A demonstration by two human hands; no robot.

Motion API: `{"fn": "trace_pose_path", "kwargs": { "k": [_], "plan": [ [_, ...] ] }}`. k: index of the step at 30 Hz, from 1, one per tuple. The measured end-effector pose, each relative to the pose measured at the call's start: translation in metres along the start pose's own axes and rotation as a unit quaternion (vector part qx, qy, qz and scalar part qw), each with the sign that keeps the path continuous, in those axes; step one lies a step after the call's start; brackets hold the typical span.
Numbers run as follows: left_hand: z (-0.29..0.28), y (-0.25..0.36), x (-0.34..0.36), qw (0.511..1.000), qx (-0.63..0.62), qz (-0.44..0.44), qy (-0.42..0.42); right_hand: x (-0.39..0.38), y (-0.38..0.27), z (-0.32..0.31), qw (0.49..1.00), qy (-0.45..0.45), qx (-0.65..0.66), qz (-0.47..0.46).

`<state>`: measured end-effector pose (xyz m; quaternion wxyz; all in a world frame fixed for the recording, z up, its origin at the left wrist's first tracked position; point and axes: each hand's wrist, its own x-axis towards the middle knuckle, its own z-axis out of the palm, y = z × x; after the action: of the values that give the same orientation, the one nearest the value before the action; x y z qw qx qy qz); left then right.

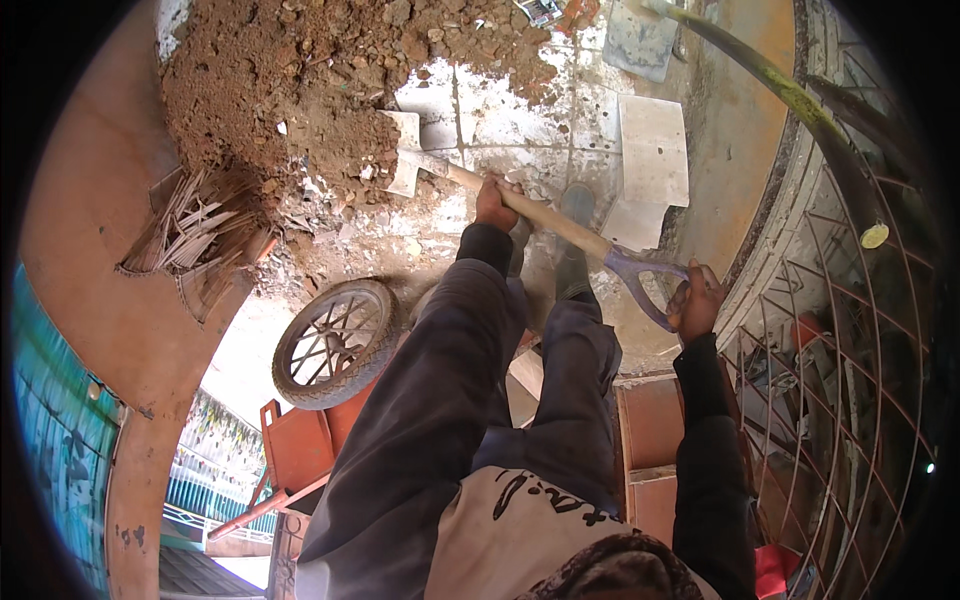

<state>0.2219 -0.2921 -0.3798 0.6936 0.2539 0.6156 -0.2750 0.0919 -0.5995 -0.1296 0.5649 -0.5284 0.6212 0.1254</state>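
Note:
With both hands I hold a shovel slanting from upper left to lower right. My left hand (495,203) is closed round its wooden shaft (550,217), near the blade end. Its pale blade (404,178) meets the right edge of a heap of brown soil (290,90), and soil hides part of it. My right hand (703,298) grips the purple D-shaped handle (632,272) in front of my right side. My boot (577,205) stands just beyond the shaft.
A spoked wheel (336,343) belongs to an orange wheelbarrow (298,445) at my left. Splintered brown strips (205,225) lie by the soil. Pale flat boards (654,150) rest on dirty white tiles (490,105). Metal lattice (850,340) lines the right; a green-brown stalk (770,75) hangs above.

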Motion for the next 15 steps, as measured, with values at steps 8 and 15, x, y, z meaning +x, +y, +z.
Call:
{"fn": "trace_pose_path", "kwargs": {
  "k": [8,15],
  "plan": [
    [0.003,-0.002,-0.140,0.992,-0.097,0.065,0.038,-0.046,-0.027,-0.049,0.996,-0.076,0.043,0.001],
    [-0.022,0.045,-0.305,0.971,-0.172,0.168,0.003,-0.142,-0.097,-0.051,0.981,-0.188,0.016,-0.055]
  ]
}}
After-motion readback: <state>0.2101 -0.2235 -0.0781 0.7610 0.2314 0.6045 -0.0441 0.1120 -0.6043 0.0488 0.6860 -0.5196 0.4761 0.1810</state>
